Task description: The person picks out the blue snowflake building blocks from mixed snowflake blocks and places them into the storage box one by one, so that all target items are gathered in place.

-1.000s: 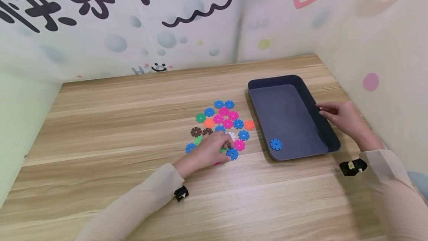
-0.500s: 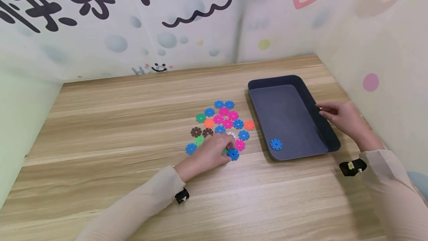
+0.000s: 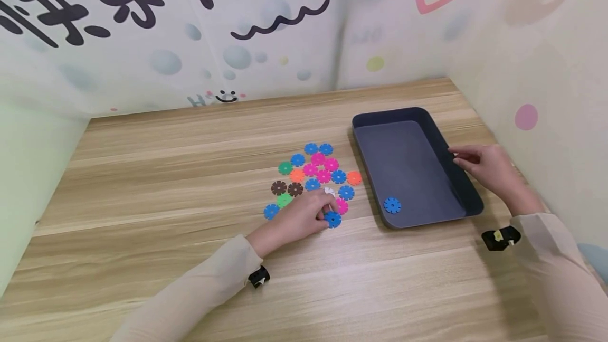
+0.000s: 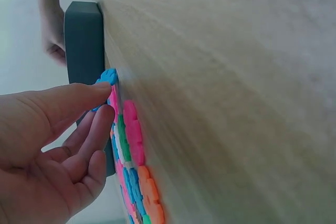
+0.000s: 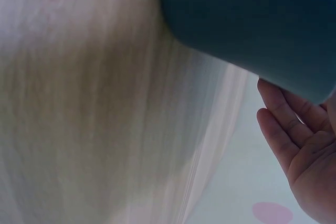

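Between thumb and fingers my left hand (image 3: 296,219) pinches a blue notched disc (image 3: 333,219) at the near side of a group of flat discs. In the left wrist view the blue disc (image 4: 108,76) shows at the thumb tip, beside pink, green and orange discs. My right hand (image 3: 491,169) holds the right wall of the dark grey tray (image 3: 408,168) with thumb and fingers. One blue disc (image 3: 392,205) lies in the tray's near left corner. In the right wrist view, fingers (image 5: 283,121) are by the tray's outer wall (image 5: 252,24).
Left of the tray, pink, blue, orange, brown, green and white discs lie close together, among them an orange disc (image 3: 353,178) near the tray wall and brown discs (image 3: 278,188) at the left. Printed walls border the wooden table (image 3: 142,173) at back and sides.
My left hand, with the blue disc in its pinch, has shifted very slightly to the right. The right hand and the tray have stayed in place.
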`<state>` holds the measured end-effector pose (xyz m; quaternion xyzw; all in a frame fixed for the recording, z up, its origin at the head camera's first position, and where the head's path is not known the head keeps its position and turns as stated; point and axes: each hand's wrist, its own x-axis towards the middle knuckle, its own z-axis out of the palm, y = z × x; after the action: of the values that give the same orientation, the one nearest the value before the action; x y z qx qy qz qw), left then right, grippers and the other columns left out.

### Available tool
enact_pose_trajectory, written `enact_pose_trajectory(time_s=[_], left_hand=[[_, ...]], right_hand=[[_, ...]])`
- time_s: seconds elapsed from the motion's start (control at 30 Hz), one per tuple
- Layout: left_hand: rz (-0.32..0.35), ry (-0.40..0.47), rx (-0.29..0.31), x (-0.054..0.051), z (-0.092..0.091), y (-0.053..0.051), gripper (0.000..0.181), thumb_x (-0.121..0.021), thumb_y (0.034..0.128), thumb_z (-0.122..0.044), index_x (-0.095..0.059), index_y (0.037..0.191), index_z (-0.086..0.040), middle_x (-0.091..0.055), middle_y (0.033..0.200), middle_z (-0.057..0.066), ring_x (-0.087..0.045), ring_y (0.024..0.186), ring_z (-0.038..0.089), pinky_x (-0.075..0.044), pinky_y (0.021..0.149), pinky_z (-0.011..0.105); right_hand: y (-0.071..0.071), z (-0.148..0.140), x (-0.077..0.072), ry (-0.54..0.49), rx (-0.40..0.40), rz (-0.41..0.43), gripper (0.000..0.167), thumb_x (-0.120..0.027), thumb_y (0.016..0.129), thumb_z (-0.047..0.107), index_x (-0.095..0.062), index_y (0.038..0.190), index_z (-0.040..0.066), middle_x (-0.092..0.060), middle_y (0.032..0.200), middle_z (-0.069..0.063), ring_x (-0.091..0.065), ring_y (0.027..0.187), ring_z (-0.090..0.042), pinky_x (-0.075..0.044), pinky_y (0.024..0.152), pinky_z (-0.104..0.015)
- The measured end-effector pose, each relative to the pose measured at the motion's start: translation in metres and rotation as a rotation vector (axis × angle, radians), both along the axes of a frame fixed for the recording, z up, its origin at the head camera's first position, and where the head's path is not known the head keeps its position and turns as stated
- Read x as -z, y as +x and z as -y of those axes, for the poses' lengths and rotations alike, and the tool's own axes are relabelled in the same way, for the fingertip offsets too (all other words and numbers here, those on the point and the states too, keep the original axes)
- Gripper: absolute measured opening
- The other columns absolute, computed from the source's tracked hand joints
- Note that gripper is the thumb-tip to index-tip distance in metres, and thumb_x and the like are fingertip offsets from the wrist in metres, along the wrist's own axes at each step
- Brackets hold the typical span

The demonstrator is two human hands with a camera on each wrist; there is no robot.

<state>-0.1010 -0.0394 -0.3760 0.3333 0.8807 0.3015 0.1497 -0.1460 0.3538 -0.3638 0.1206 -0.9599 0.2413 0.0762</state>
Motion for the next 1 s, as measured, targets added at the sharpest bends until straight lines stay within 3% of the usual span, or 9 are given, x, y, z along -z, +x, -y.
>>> enact_pose_trajectory(time_s=[0.27, 0.63, 0.8, 1.0], left_hand=[[0.124, 0.147, 0.047, 0.001, 0.003, -0.006, 0.024, -0.065, 0.079, 0.006, -0.064, 0.1, -0.004, -0.059, 0.088, 0.001, -0.056, 0.08, 0.012, -0.047, 0.071, 0.018], [0.278, 0.25, 0.036, 0.001, 0.005, -0.011, 0.02, -0.062, 0.0807, 0.005, -0.067, 0.097, -0.005, -0.061, 0.087, 0.0, -0.056, 0.081, 0.01, -0.048, 0.073, 0.02], [0.282, 0.3, 0.069, -0.004, 0.001, -0.016, 0.019, -0.061, 0.0809, 0.005, -0.068, 0.096, -0.004, -0.061, 0.087, 0.001, -0.055, 0.081, 0.011, -0.048, 0.074, 0.022], [0.268, 0.281, 0.085, -0.016, -0.009, -0.024, 0.019, -0.061, 0.0813, 0.005, -0.068, 0.097, -0.004, -0.062, 0.086, 0.001, -0.056, 0.08, 0.011, -0.048, 0.073, 0.02]], right_hand=[[0.0, 0.0, 0.001, 0.001, -0.002, 0.001, 0.023, -0.064, 0.083, -0.001, -0.065, 0.104, -0.008, -0.064, 0.092, -0.026, -0.042, 0.068, 0.019, -0.039, 0.054, -0.007], [0.001, 0.001, 0.0, 0.004, 0.006, -0.006, 0.022, -0.063, 0.083, -0.002, -0.065, 0.104, -0.008, -0.065, 0.09, -0.026, -0.044, 0.066, 0.016, -0.039, 0.052, -0.009], [0.0, 0.001, 0.0, -0.003, 0.004, 0.001, 0.022, -0.063, 0.083, -0.002, -0.064, 0.104, -0.008, -0.064, 0.091, -0.027, -0.044, 0.066, 0.016, -0.039, 0.052, -0.009], [0.001, 0.001, 0.001, 0.012, 0.008, -0.009, 0.022, -0.063, 0.083, -0.002, -0.065, 0.104, -0.008, -0.065, 0.09, -0.026, -0.045, 0.065, 0.014, -0.039, 0.052, -0.009]])
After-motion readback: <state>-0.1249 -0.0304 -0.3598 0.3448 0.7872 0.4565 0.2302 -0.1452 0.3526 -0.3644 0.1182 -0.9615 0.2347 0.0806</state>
